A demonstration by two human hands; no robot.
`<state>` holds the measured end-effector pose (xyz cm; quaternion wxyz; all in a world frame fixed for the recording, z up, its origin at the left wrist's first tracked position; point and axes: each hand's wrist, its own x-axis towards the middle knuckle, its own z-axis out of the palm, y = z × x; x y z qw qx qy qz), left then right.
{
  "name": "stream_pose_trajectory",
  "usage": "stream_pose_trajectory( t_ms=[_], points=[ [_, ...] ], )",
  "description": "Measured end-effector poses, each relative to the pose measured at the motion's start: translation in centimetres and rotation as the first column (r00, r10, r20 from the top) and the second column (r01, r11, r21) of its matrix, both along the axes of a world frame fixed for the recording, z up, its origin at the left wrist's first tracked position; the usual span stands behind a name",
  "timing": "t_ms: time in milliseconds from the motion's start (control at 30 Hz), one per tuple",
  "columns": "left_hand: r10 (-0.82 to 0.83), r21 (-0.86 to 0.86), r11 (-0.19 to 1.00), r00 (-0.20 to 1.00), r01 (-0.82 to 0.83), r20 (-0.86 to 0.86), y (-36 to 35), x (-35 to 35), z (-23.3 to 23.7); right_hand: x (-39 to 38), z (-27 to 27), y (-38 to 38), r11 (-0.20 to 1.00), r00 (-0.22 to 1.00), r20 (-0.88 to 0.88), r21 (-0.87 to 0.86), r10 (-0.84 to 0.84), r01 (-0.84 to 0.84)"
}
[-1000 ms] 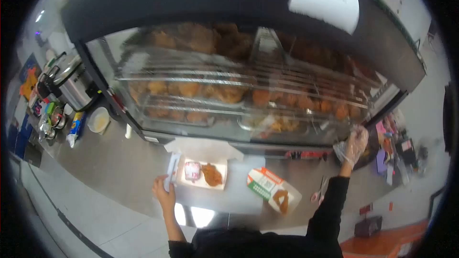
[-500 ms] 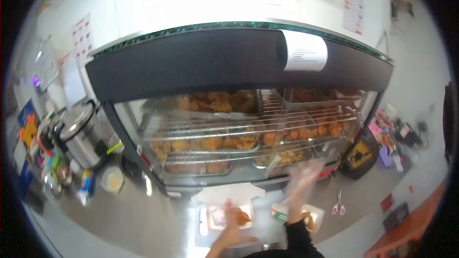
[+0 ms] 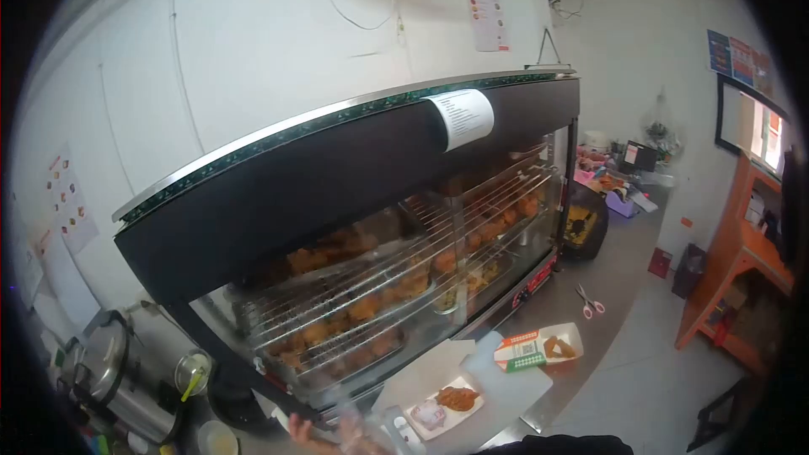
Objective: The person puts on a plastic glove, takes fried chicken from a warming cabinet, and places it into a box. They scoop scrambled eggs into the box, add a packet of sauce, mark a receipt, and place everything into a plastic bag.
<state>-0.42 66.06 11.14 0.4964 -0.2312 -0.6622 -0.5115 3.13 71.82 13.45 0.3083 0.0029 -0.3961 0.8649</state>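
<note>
Low in the head view, my left hand (image 3: pixel 305 433) shows at the bottom edge, fingers up and apart, holding nothing I can see. Close beside it, my right hand (image 3: pixel 358 433) is smeared by motion, with a clear plastic glove seemingly over it; its grip cannot be made out. Right of my hands lies an open paper food box (image 3: pixel 466 415) with a piece of fried chicken (image 3: pixel 457 398) and a wrapped white bundle (image 3: pixel 428 414) in it. Further right, a printed carton (image 3: pixel 521 350) stands beside a paper tray holding fried pieces (image 3: pixel 556 347).
A glass warming cabinet (image 3: pixel 337 227) with racks of fried food fills the middle. Pink-handled scissors (image 3: pixel 590 302) lie on the steel counter (image 3: pixel 619 278). At lower left stand a large metal pot (image 3: pixel 126 396) and a bowl with a green utensil (image 3: pixel 194 373). An orange shelf (image 3: pixel 733 261) is at right.
The view has turned right and tilted. My left hand has left the food box, and my right hand has moved from beside the carton to the left, near my left hand.
</note>
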Motion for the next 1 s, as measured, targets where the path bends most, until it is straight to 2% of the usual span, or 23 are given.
stream_pose_trajectory(
  t_ms=[100, 133, 200, 233, 300, 333, 367, 400, 433, 467, 533, 567, 600, 633, 700, 767, 800, 833, 867, 900, 933, 967, 1000],
  points=[
    [0.181, 0.174, 0.972, 0.973, -0.155, -0.145, -2.0, -5.2, 0.0, -0.1, 1.0, 2.7, 0.982, 0.997, 0.068, 0.184, 0.033, -0.045],
    [0.206, -0.067, 0.972, 0.954, -0.226, -0.218, -5.4, -7.0, 0.1, 0.1, 1.5, 4.1, 0.962, 0.995, 0.095, 0.267, 0.032, -0.057],
    [0.336, 0.391, 0.872, 0.941, -0.295, -0.040, -6.8, -12.1, 0.0, 0.6, 2.6, 6.8, 0.876, 0.992, 0.125, 0.477, 0.008, -0.067],
    [0.194, 0.599, 0.778, 0.980, -0.186, 0.052, -7.3, -13.5, 1.8, 1.1, 3.6, 8.4, 0.801, 0.994, 0.108, 0.597, -0.024, -0.046],
    [0.286, 0.537, 0.803, 0.958, -0.257, 0.031, -12.1, -19.5, 1.0, 2.5, 7.3, 12.3, 0.509, 0.976, -0.116, 0.838, -0.186, 0.197],
    [0.452, 0.269, 0.876, 0.876, -0.400, -0.171, -15.9, -23.3, -1.5, 2.9, 9.4, 15.0, 0.307, 0.902, -0.322, 0.861, -0.288, 0.406],
    [0.580, 0.170, 0.770, 0.786, -0.615, 0.215, -16.1, -25.1, -1.6, 3.1, 12.2, 18.1, 0.148, 0.778, -0.500, 0.797, -0.381, 0.585],
    [0.445, 0.194, 0.774, 0.736, -0.603, 0.511, -17.8, -28.8, -3.9, 2.7, 15.5, 21.5, 0.083, 0.642, -0.611, 0.691, -0.463, 0.718],
    [0.370, 0.167, 0.768, 0.640, -0.619, 0.673, -17.3, -29.8, -4.4, 1.5, 18.4, 25.0, 0.213, 0.539, -0.626, 0.520, -0.564, 0.827],
    [0.264, 0.170, 0.761, 0.539, -0.626, 0.800, -16.1, -29.4, -3.5, 0.7, 21.9, 28.0, 0.228, 0.478, -0.618, 0.441, -0.624, 0.868],
    [-0.104, 0.533, 0.689, 0.660, -0.491, 0.744, -15.3, -29.3, -3.0, -1.2, 27.1, 32.2, 0.291, 0.510, -0.478, 0.460, -0.715, 0.839],
    [-0.237, 0.650, 0.649, 0.707, -0.395, 0.666, -14.9, -28.6, -2.5, -1.8, 28.0, 33.5, 0.392, 0.598, -0.406, 0.485, -0.691, 0.782],
    [-0.234, 0.619, 0.710, 0.716, -0.336, 0.657, -15.8, -29.1, -3.0, -2.0, 29.5, 33.9, 0.486, 0.677, -0.329, 0.500, -0.659, 0.717],
    [-0.234, 0.583, 0.764, 0.722, -0.278, 0.651, -16.2, -28.6, -2.7, -2.5, 29.9, 33.9, 0.499, 0.703, -0.380, 0.510, -0.601, 0.701],
    [-0.095, 0.448, 0.800, 0.652, -0.399, 0.752, -15.1, -25.3, -0.6, -2.5, 28.7, 31.6, 0.669, 0.778, -0.405, 0.404, -0.480, 0.624],
    [0.336, 0.205, 0.774, 0.663, -0.599, 0.669, -13.2, -20.6, 1.7, -1.8, 25.3, 26.5, 0.757, 0.825, -0.398, 0.362, -0.401, 0.543],
    [0.261, 0.386, 0.813, 0.866, -0.435, 0.427, -11.5, -17.6, 2.1, -0.9, 22.5, 23.8, 0.764, 0.876, -0.347, 0.444, -0.335, 0.468],
    [0.148, 0.415, 0.877, 0.959, -0.241, 0.242, -10.6, -15.1, 1.5, -0.4, 19.1, 21.6, 0.716, 0.895, -0.344, 0.545, -0.283, 0.436],
    [-0.094, 0.400, 0.916, 0.959, -0.022, 0.269, -7.6, -10.3, 3.1, -0.7, 14.1, 19.3, 0.715, 0.882, -0.392, 0.535, -0.262, 0.450],
    [-0.447, 0.199, 0.891, 0.861, 0.407, 0.241, -6.7, -7.5, 2.2, 0.0, 10.2, 16.9, 0.577, 0.904, -0.376, 0.700, -0.204, 0.421],
    [-0.683, 0.285, 0.724, 0.594, 0.629, 0.425, -5.1, -3.3, 1.2, 1.7, 7.0, 14.4, 0.415, 0.963, -0.185, 0.874, -0.195, 0.252],
    [-0.789, 0.414, 0.602, 0.433, 0.682, 0.435, -2.6, 0.5, 1.5, 3.0, 4.2, 11.8, 0.522, 0.999, 0.012, 0.853, -0.050, 0.016],
    [-0.871, 0.539, 0.465, 0.255, 0.703, 0.419, -0.2, 4.0, 2.5, 4.2, 0.9, 9.7, 0.679, 0.985, 0.158, 0.717, 0.065, -0.160]
  ],
)
